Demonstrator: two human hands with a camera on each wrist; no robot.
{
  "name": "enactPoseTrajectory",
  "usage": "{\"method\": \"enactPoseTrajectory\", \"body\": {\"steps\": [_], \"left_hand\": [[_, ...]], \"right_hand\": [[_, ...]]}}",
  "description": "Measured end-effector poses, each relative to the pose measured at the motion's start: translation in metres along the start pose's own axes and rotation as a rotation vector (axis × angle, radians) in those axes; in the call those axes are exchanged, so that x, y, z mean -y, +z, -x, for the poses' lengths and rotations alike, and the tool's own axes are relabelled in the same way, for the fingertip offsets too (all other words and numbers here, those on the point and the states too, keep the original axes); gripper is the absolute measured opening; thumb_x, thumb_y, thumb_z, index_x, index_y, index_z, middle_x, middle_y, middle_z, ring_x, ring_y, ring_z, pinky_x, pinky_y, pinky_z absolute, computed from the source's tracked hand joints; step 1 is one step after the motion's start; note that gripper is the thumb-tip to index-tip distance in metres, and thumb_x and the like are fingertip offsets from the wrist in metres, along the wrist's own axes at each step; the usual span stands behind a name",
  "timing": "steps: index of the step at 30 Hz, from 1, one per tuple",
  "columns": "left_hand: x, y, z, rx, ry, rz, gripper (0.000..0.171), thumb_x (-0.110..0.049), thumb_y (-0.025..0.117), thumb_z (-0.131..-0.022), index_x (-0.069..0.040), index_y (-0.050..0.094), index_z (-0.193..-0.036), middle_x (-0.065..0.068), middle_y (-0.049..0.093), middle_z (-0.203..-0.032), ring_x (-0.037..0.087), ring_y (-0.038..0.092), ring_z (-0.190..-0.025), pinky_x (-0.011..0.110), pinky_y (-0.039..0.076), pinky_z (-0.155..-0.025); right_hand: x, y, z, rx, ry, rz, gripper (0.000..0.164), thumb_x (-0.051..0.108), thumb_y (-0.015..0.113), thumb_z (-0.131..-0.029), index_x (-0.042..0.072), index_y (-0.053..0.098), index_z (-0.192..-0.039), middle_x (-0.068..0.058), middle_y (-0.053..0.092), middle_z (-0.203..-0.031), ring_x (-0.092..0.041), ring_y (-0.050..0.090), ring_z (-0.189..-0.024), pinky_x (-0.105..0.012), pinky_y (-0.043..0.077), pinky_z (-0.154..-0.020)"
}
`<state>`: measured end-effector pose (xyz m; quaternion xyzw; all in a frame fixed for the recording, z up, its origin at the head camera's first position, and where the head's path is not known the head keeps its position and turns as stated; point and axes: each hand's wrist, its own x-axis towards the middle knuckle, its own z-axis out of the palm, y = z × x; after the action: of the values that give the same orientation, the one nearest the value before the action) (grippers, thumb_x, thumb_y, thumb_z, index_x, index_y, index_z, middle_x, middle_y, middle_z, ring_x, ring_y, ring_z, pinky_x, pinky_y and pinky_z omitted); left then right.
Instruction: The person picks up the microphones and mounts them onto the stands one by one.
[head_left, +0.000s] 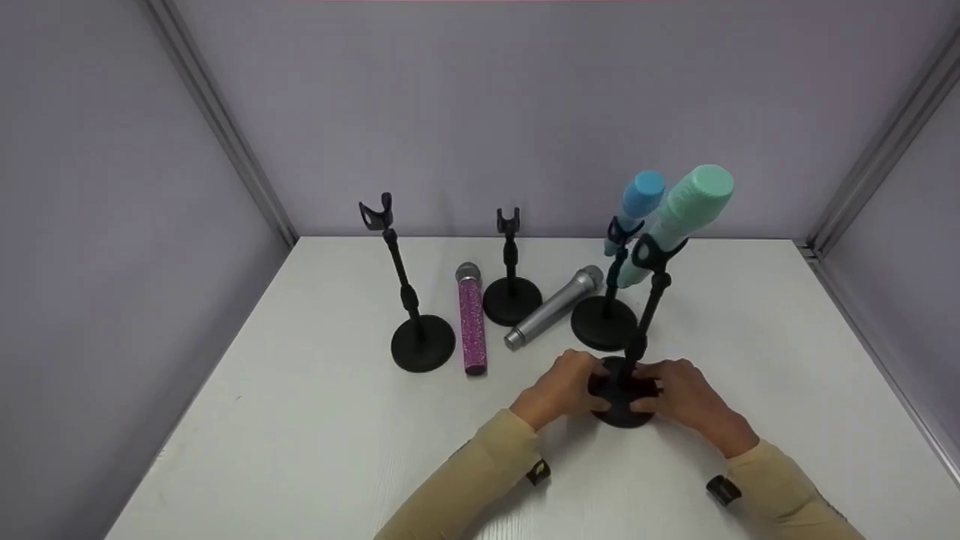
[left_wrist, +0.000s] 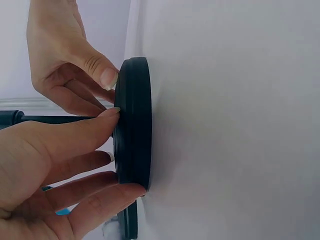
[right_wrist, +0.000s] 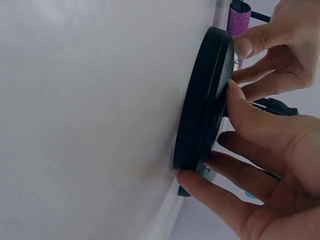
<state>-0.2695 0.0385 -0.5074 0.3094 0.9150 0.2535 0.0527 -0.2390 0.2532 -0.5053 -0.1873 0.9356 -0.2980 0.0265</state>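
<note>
My left hand (head_left: 562, 386) and right hand (head_left: 686, 397) hold opposite sides of the round black base (head_left: 626, 418) of a desk microphone stand. In the left wrist view, the thumbs press on top of this base (left_wrist: 135, 125), while fingers of the left hand reach its rim. The right wrist view shows the right index fingertip at the lower edge of the base (right_wrist: 200, 110). A mint-green microphone (head_left: 694, 202) lies tilted in this stand's clip, its grille end pointing down. Whether the base rests fully on the table cannot be told.
Behind is another stand (head_left: 602, 326) carrying a blue microphone (head_left: 641, 196). Farther left on the white table (head_left: 300, 435) lie a silver microphone (head_left: 551, 309) and a glittery pink one (head_left: 472, 322), near two stands with unfilled clips, one shorter (head_left: 512, 301), one taller (head_left: 424, 345). Grey panels enclose the table.
</note>
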Motion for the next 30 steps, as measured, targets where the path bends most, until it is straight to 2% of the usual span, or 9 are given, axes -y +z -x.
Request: {"method": "enactPoseTrajectory", "body": {"steps": [2,6,10,17,24,27,30], "left_hand": [[-0.003,0.003,-0.002,-0.005,0.009,0.000,0.033,-0.017,0.089,-0.080,-0.012,0.080,-0.112,-0.004,0.079,-0.106,0.003,0.066,-0.097,0.014,0.052,-0.088],[-0.010,0.008,-0.008,0.002,0.016,-0.027,0.037,-0.019,0.088,-0.082,-0.013,0.078,-0.117,-0.005,0.078,-0.112,0.003,0.065,-0.102,0.015,0.051,-0.092],[-0.019,0.015,-0.018,0.011,0.035,-0.044,0.037,-0.020,0.086,-0.085,-0.013,0.077,-0.120,-0.006,0.076,-0.114,0.001,0.064,-0.104,0.015,0.051,-0.094],[-0.032,0.027,-0.034,-0.013,0.051,-0.067,0.033,-0.020,0.086,-0.085,-0.013,0.079,-0.116,-0.005,0.076,-0.110,0.002,0.064,-0.100,0.016,0.051,-0.091],[-0.038,0.033,-0.057,-0.035,0.061,-0.013,0.035,-0.016,0.086,-0.083,-0.012,0.078,-0.117,-0.004,0.077,-0.110,0.001,0.064,-0.093,0.012,0.052,-0.085],[-0.040,0.037,-0.065,-0.043,0.073,-0.015,0.033,-0.013,0.085,-0.082,-0.012,0.079,-0.115,-0.005,0.078,-0.106,0.001,0.063,-0.088,0.011,0.051,-0.081],[-0.043,0.042,-0.071,-0.041,0.067,-0.024,0.033,-0.013,0.085,-0.082,-0.013,0.079,-0.115,-0.006,0.078,-0.106,0.000,0.063,-0.090,0.011,0.051,-0.083]], "right_hand": [[-0.003,-0.003,0.003,0.001,-0.003,0.003,0.045,0.018,0.087,-0.082,-0.006,0.073,-0.118,-0.023,0.075,-0.116,-0.041,0.071,-0.109,-0.053,0.058,-0.090],[-0.010,-0.010,0.008,0.009,0.043,0.015,0.049,0.018,0.087,-0.082,-0.008,0.071,-0.121,-0.026,0.072,-0.122,-0.046,0.067,-0.113,-0.055,0.057,-0.093],[-0.019,-0.016,0.013,0.000,0.083,0.032,0.048,0.018,0.086,-0.083,-0.007,0.072,-0.121,-0.026,0.073,-0.120,-0.045,0.067,-0.112,-0.054,0.057,-0.093],[-0.036,-0.026,0.016,-0.046,0.071,0.046,0.042,0.025,0.087,-0.082,-0.001,0.077,-0.113,-0.017,0.078,-0.107,-0.035,0.071,-0.099,-0.035,0.053,-0.078],[-0.047,-0.038,0.015,-0.062,0.125,0.054,0.045,0.023,0.086,-0.083,-0.006,0.074,-0.115,-0.024,0.076,-0.109,-0.041,0.068,-0.102,-0.043,0.053,-0.082],[-0.053,-0.041,0.014,-0.064,0.147,0.050,0.046,0.022,0.086,-0.083,-0.009,0.073,-0.115,-0.027,0.075,-0.108,-0.042,0.068,-0.102,-0.042,0.053,-0.082],[-0.059,-0.043,0.014,-0.065,0.165,0.047,0.046,0.019,0.086,-0.083,-0.011,0.072,-0.114,-0.028,0.074,-0.107,-0.042,0.068,-0.100,-0.043,0.053,-0.081]]}}
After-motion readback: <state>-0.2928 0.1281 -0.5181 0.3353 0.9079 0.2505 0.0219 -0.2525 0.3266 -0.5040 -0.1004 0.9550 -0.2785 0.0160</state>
